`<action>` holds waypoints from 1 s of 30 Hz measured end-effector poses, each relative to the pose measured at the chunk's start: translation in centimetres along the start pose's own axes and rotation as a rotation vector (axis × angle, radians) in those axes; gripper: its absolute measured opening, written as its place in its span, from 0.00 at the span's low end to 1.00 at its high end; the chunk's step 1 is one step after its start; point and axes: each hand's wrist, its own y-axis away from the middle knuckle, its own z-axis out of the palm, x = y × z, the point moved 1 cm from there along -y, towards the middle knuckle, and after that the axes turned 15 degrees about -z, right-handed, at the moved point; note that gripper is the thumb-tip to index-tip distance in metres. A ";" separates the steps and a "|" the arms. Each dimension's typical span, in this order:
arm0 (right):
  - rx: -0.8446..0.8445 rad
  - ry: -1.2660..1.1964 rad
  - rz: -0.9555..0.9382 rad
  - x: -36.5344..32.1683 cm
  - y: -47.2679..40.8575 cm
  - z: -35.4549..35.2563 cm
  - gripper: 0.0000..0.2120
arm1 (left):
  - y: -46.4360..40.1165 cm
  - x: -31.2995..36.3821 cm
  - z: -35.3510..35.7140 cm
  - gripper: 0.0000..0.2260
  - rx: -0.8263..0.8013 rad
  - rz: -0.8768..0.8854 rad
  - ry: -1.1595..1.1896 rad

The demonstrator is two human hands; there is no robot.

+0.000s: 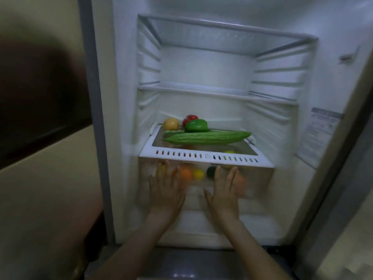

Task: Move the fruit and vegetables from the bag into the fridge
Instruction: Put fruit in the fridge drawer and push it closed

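Observation:
The fridge stands open in front of me. On its lowest shelf (205,156) lie a long green bitter gourd (207,137), a green pepper (196,125), a red pepper (191,117) and a yellow fruit (171,123). Below it, the clear crisper drawer (260,178) holds an orange (185,174), a yellow fruit (198,174) and a dark green one (211,171). My left hand (166,188) and my right hand (224,190) press flat, fingers straight, against the drawer's front. No bag is in view.
Two glass shelves (201,90) above hold nothing. The fridge door (343,138) stands open on the right, with a label inside it. A beige wall and a dark shape fill the left side.

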 end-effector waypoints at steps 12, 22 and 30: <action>-0.015 -0.072 -0.076 -0.4 1.6 -2.3 0.31 | 1.9 -1.3 -1.7 0.36 -0.003 0.019 -0.009; 0.108 -0.166 -0.276 -5.9 8.3 -1.3 0.12 | 10.7 -4.4 -5.1 0.24 0.029 -0.099 -0.110; 0.118 -0.162 -0.279 -8.4 17.3 -3.3 0.12 | 19.2 -6.2 -7.8 0.22 -0.045 -0.062 -0.096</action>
